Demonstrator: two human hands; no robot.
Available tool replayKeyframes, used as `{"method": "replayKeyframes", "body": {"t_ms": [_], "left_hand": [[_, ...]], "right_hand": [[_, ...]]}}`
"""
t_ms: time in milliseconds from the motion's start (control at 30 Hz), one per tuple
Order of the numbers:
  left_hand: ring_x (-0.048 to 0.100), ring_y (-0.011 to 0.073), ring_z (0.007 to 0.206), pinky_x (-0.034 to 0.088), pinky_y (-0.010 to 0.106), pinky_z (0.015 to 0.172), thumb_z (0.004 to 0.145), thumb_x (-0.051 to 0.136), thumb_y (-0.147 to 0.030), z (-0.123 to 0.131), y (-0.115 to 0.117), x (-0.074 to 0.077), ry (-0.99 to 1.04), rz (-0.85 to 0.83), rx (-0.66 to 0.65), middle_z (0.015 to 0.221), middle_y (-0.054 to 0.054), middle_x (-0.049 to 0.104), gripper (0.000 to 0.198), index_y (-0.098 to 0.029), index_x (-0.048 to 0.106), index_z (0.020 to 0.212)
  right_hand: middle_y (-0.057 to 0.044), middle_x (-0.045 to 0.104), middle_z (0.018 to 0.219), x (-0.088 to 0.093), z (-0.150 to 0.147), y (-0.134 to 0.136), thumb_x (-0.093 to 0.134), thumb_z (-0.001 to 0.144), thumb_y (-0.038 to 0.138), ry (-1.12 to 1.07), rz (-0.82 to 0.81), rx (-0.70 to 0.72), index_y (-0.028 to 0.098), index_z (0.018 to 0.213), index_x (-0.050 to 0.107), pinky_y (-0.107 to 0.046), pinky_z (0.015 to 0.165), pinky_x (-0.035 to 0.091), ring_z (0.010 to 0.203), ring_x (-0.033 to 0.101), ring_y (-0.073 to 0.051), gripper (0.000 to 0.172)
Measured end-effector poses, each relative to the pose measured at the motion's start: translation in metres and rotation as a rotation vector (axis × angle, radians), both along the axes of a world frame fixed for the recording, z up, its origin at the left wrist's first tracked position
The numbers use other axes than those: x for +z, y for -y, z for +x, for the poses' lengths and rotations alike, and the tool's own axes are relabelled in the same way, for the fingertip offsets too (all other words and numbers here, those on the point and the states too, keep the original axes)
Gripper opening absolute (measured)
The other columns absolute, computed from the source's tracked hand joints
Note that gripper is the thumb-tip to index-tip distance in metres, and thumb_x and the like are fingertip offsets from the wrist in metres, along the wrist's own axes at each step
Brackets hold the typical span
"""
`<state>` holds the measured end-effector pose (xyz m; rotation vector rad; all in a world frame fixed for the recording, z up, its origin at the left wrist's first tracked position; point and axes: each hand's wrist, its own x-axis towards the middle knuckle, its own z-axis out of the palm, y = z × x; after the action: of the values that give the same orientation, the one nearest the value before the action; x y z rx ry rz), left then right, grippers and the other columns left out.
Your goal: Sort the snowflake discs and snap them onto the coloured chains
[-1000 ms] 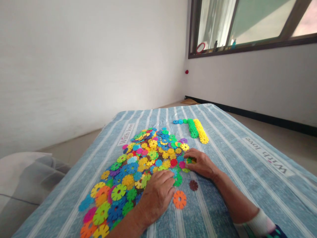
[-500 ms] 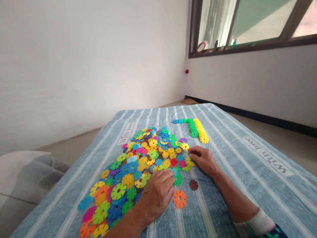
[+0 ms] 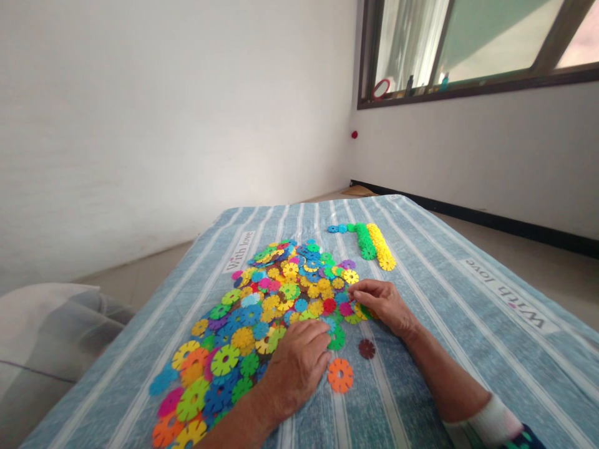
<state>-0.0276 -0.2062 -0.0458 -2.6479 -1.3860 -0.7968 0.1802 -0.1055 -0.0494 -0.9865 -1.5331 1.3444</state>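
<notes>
A loose pile of colourful notched plastic discs point(image 3: 253, 312) spreads over the striped cloth. My left hand point(image 3: 299, 362) rests palm down on the pile's right side, fingers laid out and no disc visible in them. At the right edge of the pile, my right hand point(image 3: 381, 302) reaches in with thumb and forefinger slightly apart, close to a blue disc point(image 3: 341, 299) and a magenta disc point(image 3: 345, 309). Its other fingers curl over yellow and green discs, partly covering them. An orange disc point(image 3: 340, 375) and a dark brown disc point(image 3: 367, 348) lie apart, between my forearms.
Toward the far side lie a row of green discs point(image 3: 365, 242) and a row of yellow discs point(image 3: 381, 248), with a few blue discs point(image 3: 337, 229) beside them. Striped cloth point(image 3: 468, 299) covers the surface. White walls and a window point(image 3: 486, 50) stand beyond.
My right hand has shifted slightly left, farther over the pile's edge, now covering part of the yellow disc there. My left hand stays where it was.
</notes>
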Motion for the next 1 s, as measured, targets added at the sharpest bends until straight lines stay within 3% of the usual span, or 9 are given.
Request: {"method": "replayKeyframes", "body": {"t_ms": [100,267,467,600,733,1000], "left_hand": [[0.064,0.0209,0.098,0.052,0.039,0.088,0.081,0.057,-0.013,0.0,0.0,-0.002,0.006,-0.012,-0.001,0.103,0.006,0.071,0.012,-0.019,0.064,0.089],[0.064,0.0206,0.098,0.052,0.039,0.09,0.081,0.059,-0.015,0.001,0.004,-0.002,0.009,-0.021,0.005,0.103,0.006,0.071,0.011,-0.019,0.064,0.089],[0.064,0.0176,0.091,0.053,0.034,0.084,0.088,0.047,-0.015,0.0,0.002,0.005,0.057,0.078,0.027,0.094,0.007,0.07,0.017,-0.019,0.063,0.083],[0.061,0.0182,0.082,0.052,0.034,0.077,0.088,0.042,-0.012,-0.016,-0.006,0.008,0.035,0.16,0.256,0.082,0.006,0.067,0.024,-0.019,0.062,0.078],[0.057,0.0198,0.083,0.05,0.035,0.077,0.085,0.043,-0.012,-0.035,-0.012,0.011,-0.088,0.084,0.468,0.079,0.005,0.063,0.023,-0.019,0.063,0.079],[0.054,0.0201,0.085,0.047,0.035,0.078,0.083,0.047,-0.015,-0.034,-0.012,0.016,-0.16,-0.001,0.508,0.085,0.005,0.061,0.021,-0.021,0.066,0.083]], "right_hand": [[-0.006,0.071,0.075,0.0,0.001,0.001,0.073,0.066,0.051,-0.086,-0.083,-0.071,0.016,0.077,0.072,-0.029,0.071,0.05,0.074,0.065,-0.019,0.037],[-0.006,0.068,0.069,-0.008,0.004,-0.002,0.072,0.066,0.055,-0.047,-0.078,-0.192,0.015,0.072,0.072,-0.026,0.061,0.046,0.065,0.061,-0.017,0.041],[-0.003,0.065,0.065,-0.015,0.005,-0.005,0.07,0.071,0.05,0.008,-0.056,-0.184,0.015,0.07,0.071,-0.024,0.055,0.042,0.058,0.055,-0.013,0.035],[-0.003,0.064,0.062,-0.013,0.004,-0.004,0.071,0.069,0.049,0.023,-0.068,-0.196,0.015,0.067,0.071,-0.023,0.052,0.04,0.055,0.053,-0.013,0.034],[-0.001,0.062,0.058,-0.012,0.003,-0.005,0.072,0.067,0.048,0.03,-0.073,-0.188,0.016,0.065,0.07,-0.023,0.05,0.038,0.052,0.051,-0.011,0.032],[0.0,0.06,0.058,-0.011,0.003,-0.005,0.071,0.067,0.047,0.033,-0.055,-0.172,0.016,0.065,0.07,-0.023,0.051,0.039,0.053,0.05,-0.011,0.032]]}}
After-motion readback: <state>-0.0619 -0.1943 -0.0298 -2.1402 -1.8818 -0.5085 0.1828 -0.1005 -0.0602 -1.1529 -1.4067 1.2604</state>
